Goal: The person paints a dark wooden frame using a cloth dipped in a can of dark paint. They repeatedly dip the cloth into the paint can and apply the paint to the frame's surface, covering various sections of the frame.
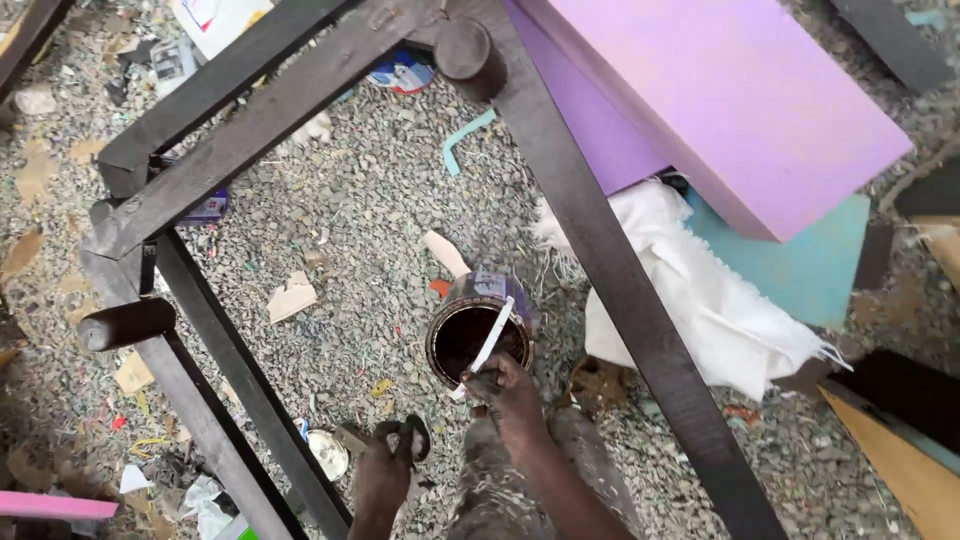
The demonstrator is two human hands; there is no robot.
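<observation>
Gravel floor strewn with paper scraps lies under everything you see, and on it stands an open tin can with dark liquid inside, just ahead of your knees. Your right hand rests at the can's near rim, its grip closed on the thin pale handle that arches across the opening. Your left hand sits lower and to the left, apart from the can, its grip clenched around a small dark wad, possibly a stained rag, though the view is too dim to be sure. A dark wooden frame surrounds the can, one long rail passing just to its right. Beyond that rail a white cloth lies crumpled, partly under a purple foam slab that rests over a teal sheet. A round lid lies near your left hand.
</observation>
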